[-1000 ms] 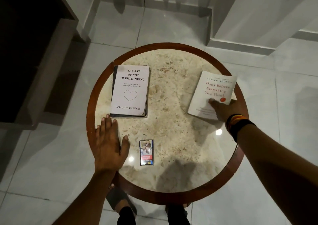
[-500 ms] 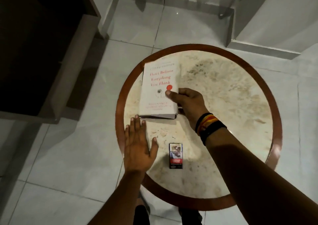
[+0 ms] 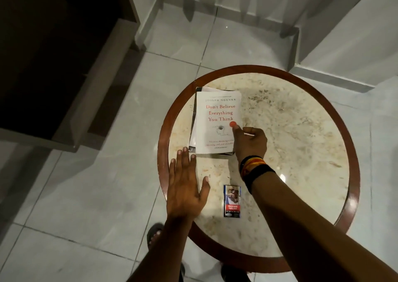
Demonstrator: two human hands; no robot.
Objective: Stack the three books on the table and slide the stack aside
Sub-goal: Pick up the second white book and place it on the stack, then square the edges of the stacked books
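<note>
A stack of books lies on the left part of the round table point(image 3: 353, 143). On top is a white book titled "Don't Believe Everything You Think" point(image 3: 216, 120). Edges of the books beneath point(image 3: 192, 131) peek out on its left and far side. My right hand point(image 3: 249, 141) grips the top book's right edge, thumb on the cover near the red dot. My left hand point(image 3: 186, 187) lies flat and spread on the table's left rim, fingertips just short of the stack's near-left corner.
A small cigarette pack point(image 3: 232, 201) lies on the table near the front, between my forearms. Dark wooden furniture point(image 3: 64, 66) stands to the left on the tiled floor. A white wall corner point(image 3: 323, 34) is behind the table. My sandalled foot point(image 3: 154, 234) shows below.
My right hand carried the white book from the table's right side over to the left and set it on the other books. My left hand stayed flat on the rim.
</note>
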